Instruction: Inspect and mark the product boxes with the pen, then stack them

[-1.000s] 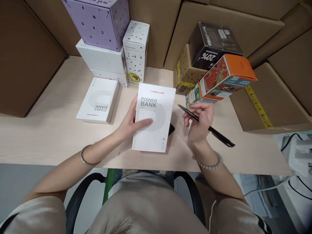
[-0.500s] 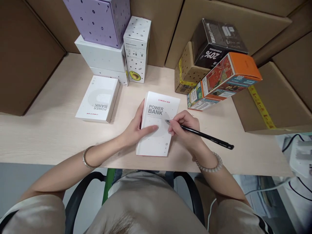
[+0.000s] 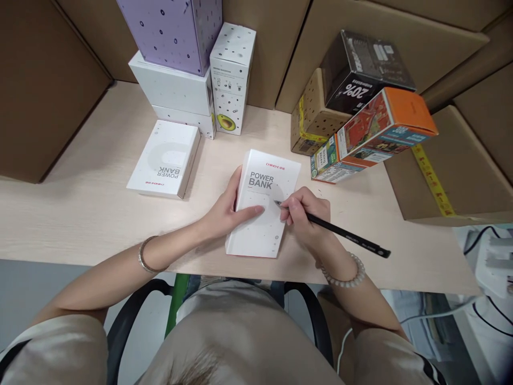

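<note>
A white power bank box point(image 3: 260, 235) lies face up near the front of the table, its lettering upright to me. My left hand point(image 3: 228, 211) grips it by the left side, thumb across the front and the other fingers hidden at its edge. In my right hand point(image 3: 306, 214) a black pen point(image 3: 344, 233) is pinched, tip pointing left over the middle of the box. Whether the tip touches the surface I cannot tell. A second power bank box point(image 3: 164, 159) lies to the left, its lettering upside down to me.
Behind stand a purple box point(image 3: 170, 35) on a white box point(image 3: 172, 85) and an avocado-printed box point(image 3: 231, 80). On the right are a black box point(image 3: 366, 69), an orange box point(image 3: 411, 115), a brown carton point(image 3: 401, 187) and the wooden table's point(image 3: 80, 224) right edge.
The power bank box has come down from my left hand's lift onto the table. My right hand has moved left, turning the pen so its tip is over the box.
</note>
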The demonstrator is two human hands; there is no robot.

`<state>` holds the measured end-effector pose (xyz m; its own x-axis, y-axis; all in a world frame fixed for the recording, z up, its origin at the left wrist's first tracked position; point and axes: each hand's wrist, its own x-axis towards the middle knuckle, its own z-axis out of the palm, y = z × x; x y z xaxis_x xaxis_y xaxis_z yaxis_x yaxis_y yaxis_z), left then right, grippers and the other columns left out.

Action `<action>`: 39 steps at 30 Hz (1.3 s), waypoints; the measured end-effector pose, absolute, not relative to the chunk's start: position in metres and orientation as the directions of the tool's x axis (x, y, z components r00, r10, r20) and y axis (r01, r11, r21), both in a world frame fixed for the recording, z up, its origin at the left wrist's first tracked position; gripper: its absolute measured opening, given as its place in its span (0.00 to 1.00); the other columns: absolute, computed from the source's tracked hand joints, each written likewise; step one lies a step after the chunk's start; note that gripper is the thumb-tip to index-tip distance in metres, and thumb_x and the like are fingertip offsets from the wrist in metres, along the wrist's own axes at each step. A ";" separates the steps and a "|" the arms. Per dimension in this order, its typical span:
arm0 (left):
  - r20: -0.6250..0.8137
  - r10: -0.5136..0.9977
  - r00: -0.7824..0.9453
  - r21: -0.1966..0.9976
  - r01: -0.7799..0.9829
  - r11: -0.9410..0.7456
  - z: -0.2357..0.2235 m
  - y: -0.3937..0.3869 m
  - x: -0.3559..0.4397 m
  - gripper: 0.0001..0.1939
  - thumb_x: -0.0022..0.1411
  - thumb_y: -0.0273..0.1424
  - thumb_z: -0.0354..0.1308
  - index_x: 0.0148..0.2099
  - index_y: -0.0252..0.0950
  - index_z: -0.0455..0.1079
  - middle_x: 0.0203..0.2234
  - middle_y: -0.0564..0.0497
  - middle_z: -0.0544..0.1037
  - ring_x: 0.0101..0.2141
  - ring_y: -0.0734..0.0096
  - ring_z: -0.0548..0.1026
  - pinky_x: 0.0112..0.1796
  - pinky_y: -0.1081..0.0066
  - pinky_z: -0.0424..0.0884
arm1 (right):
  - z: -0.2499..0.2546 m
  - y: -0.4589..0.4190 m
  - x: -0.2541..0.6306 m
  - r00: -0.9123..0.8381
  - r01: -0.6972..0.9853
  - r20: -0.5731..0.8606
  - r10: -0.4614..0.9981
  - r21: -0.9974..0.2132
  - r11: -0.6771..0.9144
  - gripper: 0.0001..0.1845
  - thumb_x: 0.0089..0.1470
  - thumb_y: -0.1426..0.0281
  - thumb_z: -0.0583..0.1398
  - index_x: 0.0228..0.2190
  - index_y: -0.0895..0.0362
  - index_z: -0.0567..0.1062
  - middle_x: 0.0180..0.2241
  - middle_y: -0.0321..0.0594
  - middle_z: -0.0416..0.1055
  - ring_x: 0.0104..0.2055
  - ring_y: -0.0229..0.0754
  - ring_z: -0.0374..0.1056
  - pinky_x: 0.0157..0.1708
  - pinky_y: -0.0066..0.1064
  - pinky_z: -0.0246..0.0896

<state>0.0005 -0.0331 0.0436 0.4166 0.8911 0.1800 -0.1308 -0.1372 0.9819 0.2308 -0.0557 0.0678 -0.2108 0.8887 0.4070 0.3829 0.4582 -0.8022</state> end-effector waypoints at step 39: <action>0.284 0.955 0.085 0.954 -0.127 -0.273 0.034 0.008 -0.023 0.50 0.57 0.44 0.77 0.75 0.48 0.58 0.64 0.43 0.77 0.65 0.38 0.75 0.64 0.42 0.73 | 0.034 0.023 0.280 -0.386 0.853 0.077 0.919 -0.349 0.388 0.28 0.68 0.79 0.52 0.59 0.52 0.83 0.61 0.49 0.80 0.64 0.54 0.76 0.66 0.53 0.69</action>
<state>-0.0226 0.0080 0.0337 0.0850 0.9550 0.2843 -0.1274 -0.2726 0.9537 0.2800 0.0227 0.0336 -0.3862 0.9192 0.0767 0.8533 0.3876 -0.3488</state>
